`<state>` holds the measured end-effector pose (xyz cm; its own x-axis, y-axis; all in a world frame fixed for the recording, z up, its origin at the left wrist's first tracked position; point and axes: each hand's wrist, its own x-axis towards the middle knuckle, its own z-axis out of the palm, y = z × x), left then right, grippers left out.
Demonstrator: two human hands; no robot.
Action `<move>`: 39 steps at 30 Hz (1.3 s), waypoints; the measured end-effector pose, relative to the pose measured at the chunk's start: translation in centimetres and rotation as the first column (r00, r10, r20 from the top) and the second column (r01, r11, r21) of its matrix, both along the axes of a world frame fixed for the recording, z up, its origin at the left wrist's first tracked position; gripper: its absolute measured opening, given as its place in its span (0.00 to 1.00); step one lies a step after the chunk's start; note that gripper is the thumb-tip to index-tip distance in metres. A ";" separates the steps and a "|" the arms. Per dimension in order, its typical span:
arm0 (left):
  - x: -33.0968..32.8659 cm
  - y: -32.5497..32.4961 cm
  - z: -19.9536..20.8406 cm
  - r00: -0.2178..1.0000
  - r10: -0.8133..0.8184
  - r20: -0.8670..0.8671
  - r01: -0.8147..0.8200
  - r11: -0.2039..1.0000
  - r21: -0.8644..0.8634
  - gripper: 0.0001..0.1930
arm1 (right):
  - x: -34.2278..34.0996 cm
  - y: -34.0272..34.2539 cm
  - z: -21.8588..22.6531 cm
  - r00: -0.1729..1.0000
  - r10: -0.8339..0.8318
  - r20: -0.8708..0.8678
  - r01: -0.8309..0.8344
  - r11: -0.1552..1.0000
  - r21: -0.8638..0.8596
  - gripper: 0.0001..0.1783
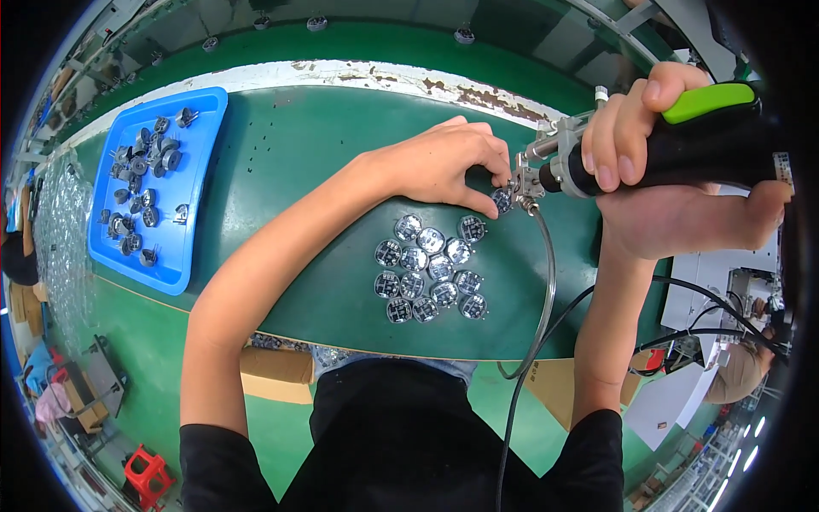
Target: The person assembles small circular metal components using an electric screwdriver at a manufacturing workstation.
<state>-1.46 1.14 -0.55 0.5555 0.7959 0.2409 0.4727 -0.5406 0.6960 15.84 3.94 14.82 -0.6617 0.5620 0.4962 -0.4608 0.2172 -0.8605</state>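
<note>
My left hand [444, 162] reaches across the green table, thumb and fingers pinching a small round electronic part [502, 200]. My right hand [636, 136] is wrapped round a powered screwdriver [682, 158] with a black body and a bright green lever. Its metal nose [529, 177] meets the pinched part, so the exact contact point is hidden. A clear hose [548, 273] runs down from that nose. Below my left hand, several similar round parts [439, 268] with silvery, dark-marked tops lie in loose rows.
A blue tray [198, 200] at the left holds several dark round parts [147, 171]. Clear bubble wrap [64, 247] lies beyond it. Black cables [546, 328] hang by my right forearm. Behind the table runs a chipped white ledge [375, 72]; a cardboard box [277, 373] sits below the front edge.
</note>
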 end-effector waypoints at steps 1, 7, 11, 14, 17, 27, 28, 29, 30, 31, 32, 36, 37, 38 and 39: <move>0.0 0.0 -0.1 1.000 0.002 0.003 -0.002 1.000 0.010 0.17 | 0.0 0.3 0.2 1.000 0.001 0.001 -0.001 1.000 0.004 0.54; 0.0 -0.1 0.2 1.000 0.009 -0.019 -0.009 1.000 0.006 0.17 | -1.0 0.0 -0.1 1.000 0.001 0.006 -0.002 1.000 0.027 0.53; 0.2 -0.1 0.3 0.999 0.021 -0.041 -0.022 1.000 -0.004 0.18 | -1.7 -0.3 -0.2 1.000 0.001 0.002 -0.001 0.999 0.050 0.53; 0.2 -0.2 0.2 0.999 0.018 -0.029 -0.019 1.000 -0.011 0.19 | -1.4 0.0 -0.4 1.000 0.008 -0.003 -0.008 0.998 0.070 0.53; 0.1 -0.2 0.3 0.999 0.040 -0.027 -0.041 0.998 -0.040 0.20 | 0.5 0.3 -0.3 1.000 0.008 -0.002 -0.008 0.996 0.091 0.53; 0.2 -0.2 -0.4 0.995 0.087 0.056 -0.092 0.993 0.079 0.24 | 4.0 0.5 0.0 1.000 0.013 -0.004 -0.013 0.991 0.135 0.52; 0.3 -0.1 -0.4 0.994 0.091 0.057 -0.095 0.993 0.076 0.24 | 3.0 1.3 0.0 1.000 0.012 -0.002 -0.012 0.990 0.140 0.52; 0.4 -0.1 -0.4 0.994 0.094 0.058 -0.098 0.993 0.073 0.24 | 2.1 0.2 0.0 1.000 0.010 0.001 -0.010 0.990 0.144 0.52; 0.5 0.0 -0.3 0.994 0.089 0.060 -0.094 0.993 0.072 0.24 | 2.3 0.0 0.1 1.000 0.008 0.003 -0.008 0.989 0.148 0.52; 0.4 -0.1 -0.4 0.994 0.095 0.058 -0.099 0.992 0.074 0.24 | 1.6 0.0 -0.1 1.000 0.015 0.002 -0.015 0.989 0.150 0.52; 0.2 -0.2 -0.4 0.993 0.100 0.056 -0.104 0.992 0.075 0.24 | 1.3 -0.1 -0.2 1.000 0.022 0.000 -0.022 0.988 0.151 0.52; 0.2 -0.3 -0.3 0.993 0.107 0.050 -0.110 0.991 0.071 0.24 | 0.8 -0.2 -0.3 0.999 0.033 0.003 -0.033 0.986 0.164 0.52; 0.3 -0.2 -0.3 0.993 0.106 0.051 -0.110 0.991 0.072 0.24 | 0.8 -0.3 -0.2 0.999 0.033 0.005 -0.033 0.985 0.168 0.52; 0.3 -0.2 -0.3 0.993 0.106 0.051 -0.110 0.991 0.074 0.24 | 0.8 -0.3 -0.2 0.999 0.033 0.006 -0.034 0.985 0.172 0.52; 0.4 -0.2 -0.3 0.993 0.105 0.053 -0.109 0.991 0.073 0.24 | 0.7 -0.3 -0.2 0.999 0.035 0.007 -0.035 0.984 0.176 0.52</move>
